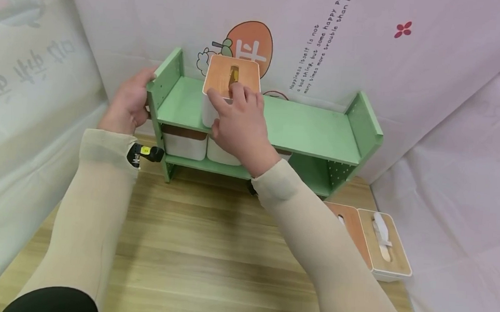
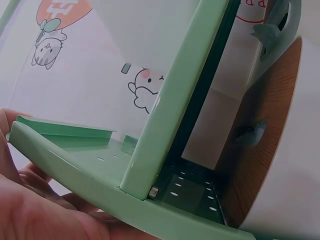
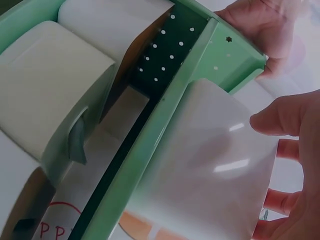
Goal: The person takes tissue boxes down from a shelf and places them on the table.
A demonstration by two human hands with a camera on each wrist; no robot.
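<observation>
Right hand: yours (image 1: pixel 244 126); thumb and fingertips touch the upper box; whether they pinch it, you cannot tell from these views.
Upper box (image 1: pixel 217 74): white, slotted wooden lid; directly under your right fingertips, standing upright on the top shelf (image 1: pixel 315 126).
Left hand: yours (image 1: pixel 130 97); fingers curled round the side panel (image 1: pixel 169 80), grasping it.
Lower boxes (image 1: pixel 185 146): three, white, on the lower shelf (image 1: pixel 310 172), below your right fingers.
Lidded pair: orange-brown lid (image 1: pixel 351 226) and pale lid (image 1: pixel 393 250) with white tissue (image 1: pixel 381 228), side by side, well right of your right fingers.
Backdrop (image 1: pixel 173 10): printed cloth, beyond your fingers.
</observation>
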